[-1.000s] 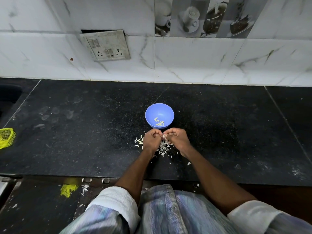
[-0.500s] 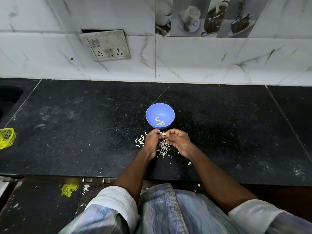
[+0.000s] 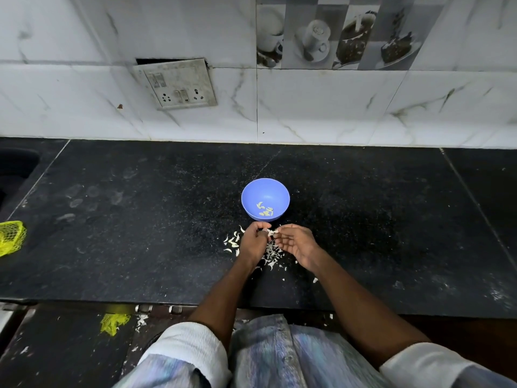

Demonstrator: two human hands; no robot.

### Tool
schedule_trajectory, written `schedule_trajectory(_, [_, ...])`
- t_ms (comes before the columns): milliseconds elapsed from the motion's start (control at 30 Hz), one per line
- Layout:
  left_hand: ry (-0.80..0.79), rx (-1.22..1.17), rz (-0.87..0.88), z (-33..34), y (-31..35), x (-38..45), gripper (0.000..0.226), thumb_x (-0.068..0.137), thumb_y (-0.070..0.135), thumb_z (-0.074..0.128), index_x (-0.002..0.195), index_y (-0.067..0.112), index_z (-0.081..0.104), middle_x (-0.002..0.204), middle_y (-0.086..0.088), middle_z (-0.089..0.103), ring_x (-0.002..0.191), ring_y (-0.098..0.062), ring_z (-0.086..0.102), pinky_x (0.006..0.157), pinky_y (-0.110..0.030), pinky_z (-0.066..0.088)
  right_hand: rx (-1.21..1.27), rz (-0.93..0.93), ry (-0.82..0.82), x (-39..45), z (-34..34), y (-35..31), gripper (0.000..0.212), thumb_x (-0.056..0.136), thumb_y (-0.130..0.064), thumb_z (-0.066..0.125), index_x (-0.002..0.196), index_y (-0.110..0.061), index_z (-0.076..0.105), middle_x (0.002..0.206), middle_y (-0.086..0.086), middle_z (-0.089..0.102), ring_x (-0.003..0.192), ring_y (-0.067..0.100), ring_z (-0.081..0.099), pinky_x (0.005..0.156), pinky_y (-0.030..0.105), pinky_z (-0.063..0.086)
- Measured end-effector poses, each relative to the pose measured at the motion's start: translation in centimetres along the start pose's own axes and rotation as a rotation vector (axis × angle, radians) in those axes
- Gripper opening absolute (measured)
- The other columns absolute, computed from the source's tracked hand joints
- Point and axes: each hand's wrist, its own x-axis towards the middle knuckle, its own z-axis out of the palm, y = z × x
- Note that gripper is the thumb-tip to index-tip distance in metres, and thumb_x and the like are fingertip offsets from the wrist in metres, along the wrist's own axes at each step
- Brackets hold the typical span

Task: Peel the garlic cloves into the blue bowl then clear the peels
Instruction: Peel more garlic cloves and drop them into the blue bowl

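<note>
Pinched between left hand [image 3: 253,242] and right hand [image 3: 296,242], garlic clove [image 3: 270,232] just before blue bowl [image 3: 265,198], over peels [image 3: 270,254]; advisable: strip skin downward, drop clove into bowl.

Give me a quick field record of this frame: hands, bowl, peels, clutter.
left hand: pinches a garlic clove, just in front of the bowl
right hand: fingers at the same clove, pulling skin
blue bowl: upright on the counter, a few peeled cloves inside
peels: scattered on counter under the hands
yellow net bag: far left edge
</note>
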Motion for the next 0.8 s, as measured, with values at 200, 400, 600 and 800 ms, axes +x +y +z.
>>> schedule_trajectory(200, [0.031, 0.147, 0.088, -0.67, -1.06, 0.27, 0.010, 0.097, 0.019, 0.071, 0.098, 0.027, 0.067, 0.070, 0.003, 0.070, 0.057, -0.005, 0.059, 0.065, -0.031, 0.050, 0.010, -0.045, 0.059, -0.04, -0.13, -0.35, 0.009, 0.092, 0.004, 0.062, 0.098, 0.002, 0.068, 0.078, 0.018, 0.072, 0.063, 0.018, 0.067, 0.061, 0.024, 0.055])
schedule_trajectory(400, [0.019, 0.335, 0.175, -0.79, -0.96, -0.22, 0.028, 0.079, 0.043, 0.088, 0.102, 0.040, 0.071, 0.086, 0.019, 0.073, 0.079, 0.000, 0.069, 0.078, -0.029, 0.057, -0.089, -0.041, 0.080, -0.48, -0.22, -0.29, 0.016, 0.090, -0.001, 0.067, 0.103, 0.001, 0.074, 0.084, 0.017, 0.074, 0.063, 0.014, 0.063, 0.058, 0.022, 0.050])
schedule_trajectory(600, [0.051, 0.390, 0.247, -0.73, -0.20, -0.64, 0.010, 0.088, 0.026, 0.081, 0.086, 0.035, 0.076, 0.079, 0.023, 0.074, 0.075, 0.002, 0.071, 0.075, -0.038, 0.061, -0.123, -0.023, 0.049, -0.46, -0.50, 0.15, 0.021, 0.093, -0.017, 0.075, 0.104, 0.001, 0.075, 0.086, 0.009, 0.075, 0.067, 0.010, 0.063, 0.061, 0.021, 0.052])
schedule_trajectory(800, [0.045, 0.407, 0.261, -0.51, -0.78, -0.65, 0.010, 0.099, 0.029, 0.065, 0.091, 0.030, 0.071, 0.080, 0.015, 0.073, 0.076, -0.007, 0.068, 0.075, -0.040, 0.057, -0.174, -0.058, 0.055, -0.57, -0.16, 0.19, 0.028, 0.096, -0.031, 0.072, 0.094, -0.003, 0.074, 0.075, 0.004, 0.070, 0.063, 0.010, 0.061, 0.058, 0.023, 0.049])
